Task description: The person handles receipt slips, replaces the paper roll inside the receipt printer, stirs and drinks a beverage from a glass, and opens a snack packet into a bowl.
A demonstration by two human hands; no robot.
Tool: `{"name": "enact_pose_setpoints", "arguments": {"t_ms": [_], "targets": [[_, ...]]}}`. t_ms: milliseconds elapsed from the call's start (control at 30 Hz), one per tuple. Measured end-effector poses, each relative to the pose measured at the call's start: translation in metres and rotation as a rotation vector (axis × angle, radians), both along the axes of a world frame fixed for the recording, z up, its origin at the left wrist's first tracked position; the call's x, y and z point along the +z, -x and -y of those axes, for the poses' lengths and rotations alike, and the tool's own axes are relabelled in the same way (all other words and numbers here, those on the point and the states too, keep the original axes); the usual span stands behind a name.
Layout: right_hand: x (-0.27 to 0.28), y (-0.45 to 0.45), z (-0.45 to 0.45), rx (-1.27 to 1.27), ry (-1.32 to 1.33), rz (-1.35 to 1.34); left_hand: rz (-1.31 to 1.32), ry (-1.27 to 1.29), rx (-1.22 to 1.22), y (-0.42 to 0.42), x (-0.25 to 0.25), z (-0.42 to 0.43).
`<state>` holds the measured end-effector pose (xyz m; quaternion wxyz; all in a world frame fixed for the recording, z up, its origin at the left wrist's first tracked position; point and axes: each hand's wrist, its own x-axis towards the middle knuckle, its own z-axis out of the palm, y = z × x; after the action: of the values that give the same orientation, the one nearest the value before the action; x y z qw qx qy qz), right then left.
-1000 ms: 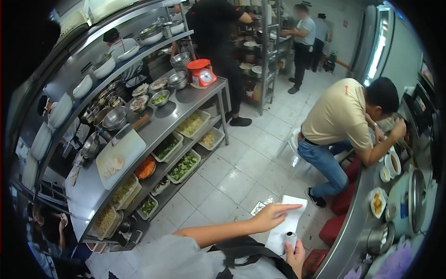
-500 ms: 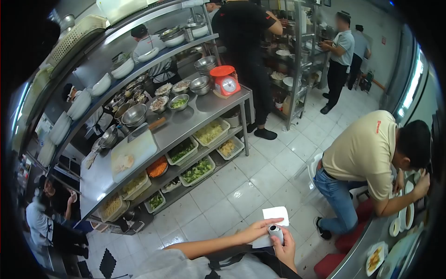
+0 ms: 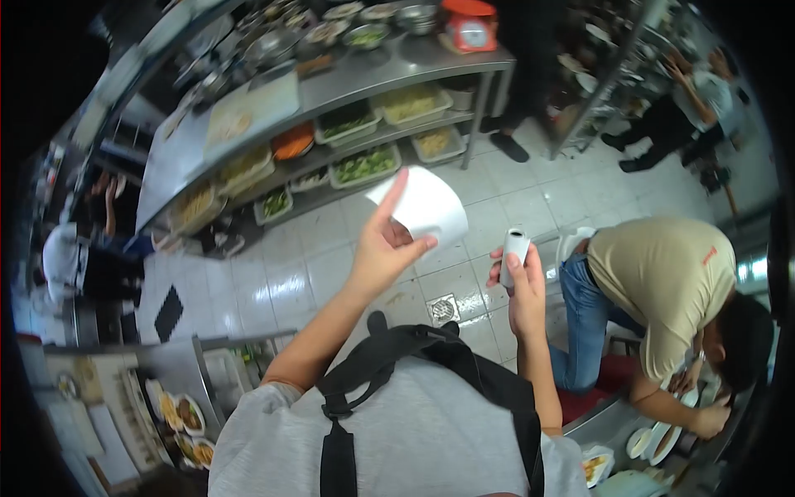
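Note:
A curling sheet of white paper (image 3: 432, 205) is held between the thumb and fingers of my left hand (image 3: 383, 255), out in front of my chest. My right hand (image 3: 527, 286) grips a small white paper roll (image 3: 516, 245) with a dark hollow core, its end tilted up toward me. A gap of floor shows between the sheet and the roll. The fingers behind the sheet are partly hidden.
A steel prep table (image 3: 397, 62) bears bowls, a cutting board (image 3: 252, 112) and an orange scale (image 3: 470, 26); vegetable bins (image 3: 364, 166) sit below. A person in a tan shirt (image 3: 654, 282) bends over a counter at right. A floor drain (image 3: 443, 310) lies ahead.
My hands have moved apart, the left going left with the paper sheet and the right keeping the roll. My view has tipped down, and the person in tan leans lower.

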<state>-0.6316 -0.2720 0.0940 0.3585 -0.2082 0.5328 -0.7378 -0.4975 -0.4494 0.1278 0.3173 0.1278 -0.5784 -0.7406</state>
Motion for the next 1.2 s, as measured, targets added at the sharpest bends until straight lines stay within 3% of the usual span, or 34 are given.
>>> {"name": "enact_pose_setpoints", "arguments": {"t_ms": [200,333,567,667,833,967,1100,1200], "targets": [[0.015,-0.077,0.099,0.436,0.163,0.294,-0.004,0.158,0.325,-0.124,0.007,0.04],[0.025,-0.167,0.167,0.626,0.085,0.282,0.069,0.198,0.464,-0.236,-0.016,0.071],[-0.03,-0.342,0.273,1.026,-0.047,0.339,0.169,-0.035,0.67,-0.387,-0.041,0.075],[-0.04,-0.402,0.301,1.234,-0.14,0.454,0.13,-0.042,0.913,-0.433,-0.058,0.081],[-0.052,-0.493,0.367,1.498,-0.304,0.192,0.289,-0.213,1.274,-0.506,-0.081,0.086],[-0.056,-0.585,0.472,1.474,-0.209,0.148,0.219,-0.324,1.481,-0.557,-0.105,0.105],[-0.066,-0.695,0.645,1.414,-0.066,0.087,0.372,-0.353,1.507,-0.607,-0.143,0.148],[-0.057,-0.779,0.773,1.316,0.04,-0.144,0.356,-0.434,1.54,-0.64,-0.145,0.206]]}}
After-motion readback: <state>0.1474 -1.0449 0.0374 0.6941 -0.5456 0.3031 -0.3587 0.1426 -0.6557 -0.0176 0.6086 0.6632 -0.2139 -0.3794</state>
